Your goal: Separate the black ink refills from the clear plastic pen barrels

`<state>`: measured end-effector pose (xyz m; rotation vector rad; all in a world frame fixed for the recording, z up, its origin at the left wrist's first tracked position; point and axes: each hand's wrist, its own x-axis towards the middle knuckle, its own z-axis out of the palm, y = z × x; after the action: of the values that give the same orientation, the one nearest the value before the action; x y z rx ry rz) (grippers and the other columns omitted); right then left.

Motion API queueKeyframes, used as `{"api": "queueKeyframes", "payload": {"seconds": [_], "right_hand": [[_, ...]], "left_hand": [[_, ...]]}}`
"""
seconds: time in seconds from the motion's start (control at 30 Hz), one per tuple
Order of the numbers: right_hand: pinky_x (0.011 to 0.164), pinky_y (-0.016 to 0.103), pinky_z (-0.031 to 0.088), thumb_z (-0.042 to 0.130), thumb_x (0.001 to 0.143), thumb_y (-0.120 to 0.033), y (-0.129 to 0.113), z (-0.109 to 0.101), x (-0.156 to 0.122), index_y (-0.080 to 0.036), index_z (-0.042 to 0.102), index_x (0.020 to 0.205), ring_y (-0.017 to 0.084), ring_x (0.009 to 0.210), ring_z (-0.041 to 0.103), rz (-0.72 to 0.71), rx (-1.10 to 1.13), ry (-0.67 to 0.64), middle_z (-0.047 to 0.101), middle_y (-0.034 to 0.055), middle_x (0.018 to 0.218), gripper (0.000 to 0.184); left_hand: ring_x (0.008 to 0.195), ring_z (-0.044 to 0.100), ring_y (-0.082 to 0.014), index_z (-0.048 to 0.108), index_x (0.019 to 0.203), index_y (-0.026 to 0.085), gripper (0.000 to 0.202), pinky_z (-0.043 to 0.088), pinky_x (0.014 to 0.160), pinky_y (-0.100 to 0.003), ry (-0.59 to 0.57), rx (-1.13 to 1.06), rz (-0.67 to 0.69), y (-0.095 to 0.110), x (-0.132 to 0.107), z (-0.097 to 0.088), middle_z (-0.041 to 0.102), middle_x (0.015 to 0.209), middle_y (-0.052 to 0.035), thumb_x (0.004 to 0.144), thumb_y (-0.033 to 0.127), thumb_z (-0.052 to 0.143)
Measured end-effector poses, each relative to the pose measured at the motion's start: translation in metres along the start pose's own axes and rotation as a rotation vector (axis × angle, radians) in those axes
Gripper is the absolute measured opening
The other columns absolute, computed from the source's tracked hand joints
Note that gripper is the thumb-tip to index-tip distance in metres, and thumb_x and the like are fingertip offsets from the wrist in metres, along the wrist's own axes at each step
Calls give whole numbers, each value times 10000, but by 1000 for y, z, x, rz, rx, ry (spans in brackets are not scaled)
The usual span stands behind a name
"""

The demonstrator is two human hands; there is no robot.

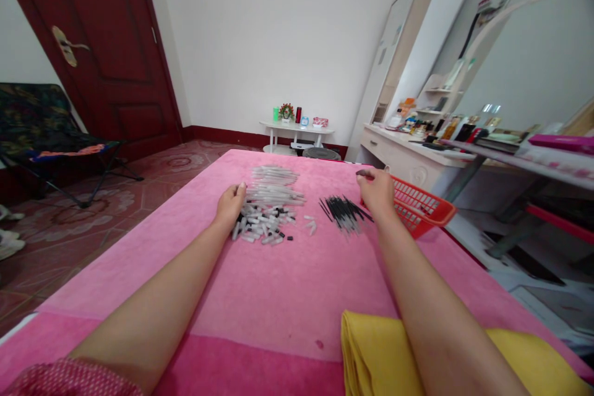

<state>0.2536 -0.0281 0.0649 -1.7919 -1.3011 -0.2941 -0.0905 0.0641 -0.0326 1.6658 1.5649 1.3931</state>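
Note:
My left hand rests at the left edge of a pile of small white and black pen caps. Its fingers are curled, and whatever they may hold is hidden. Just beyond the caps lie stacked translucent pen barrels. On the right, my right hand is closed in a pinch beside the red plastic basket. Something dark shows at its fingertips, too small to name. Black pen refills with pale ends lie in a bundle to the left of that hand. A few loose white pieces sit between the piles.
A pink cloth covers the table. Folded yellow cloth lies at the near right, under my right forearm. Beyond the table stand a small white shelf and a dressing table with bottles. A folding chair is at the left.

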Motion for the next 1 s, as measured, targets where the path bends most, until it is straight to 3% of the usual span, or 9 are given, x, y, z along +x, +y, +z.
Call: {"api": "queueKeyframes", "payload": {"seconds": [0.33,0.63,0.9,1.0], "right_hand": [[757,245,457,554,745,-163,-34,66,-45,-180,717,818,155,802,631,-70,194,-315,711,44,859,179],[832,258,422,534,759,-114,-52,75,-81,-163,690,861,164,901,584,-236,137,-350,653,66,933,193],[939,286,356,528,764,-82,-46,86,-89,-167,602,1140,190,1068,504,-390,61,-408,625,63,1136,393],[902,280,368,536,783,-114,-47,89,-89,-166,608,1137,197,1031,515,-391,9,-418,637,72,1087,365]], "left_hand": [[949,607,-246,657,1010,156,462,442,812,-333,160,-13,-83,18,-19,30,682,1015,-115,869,464,343],[1050,532,-299,639,1023,120,386,368,925,-417,353,227,-99,36,-28,42,633,1057,-177,882,360,371],[1016,549,-261,650,982,158,341,383,906,-383,481,23,-131,38,-30,42,645,1035,-134,881,313,363],[966,577,-225,659,963,186,334,407,870,-341,493,-83,-121,36,-28,39,668,988,-95,878,313,362]]}}
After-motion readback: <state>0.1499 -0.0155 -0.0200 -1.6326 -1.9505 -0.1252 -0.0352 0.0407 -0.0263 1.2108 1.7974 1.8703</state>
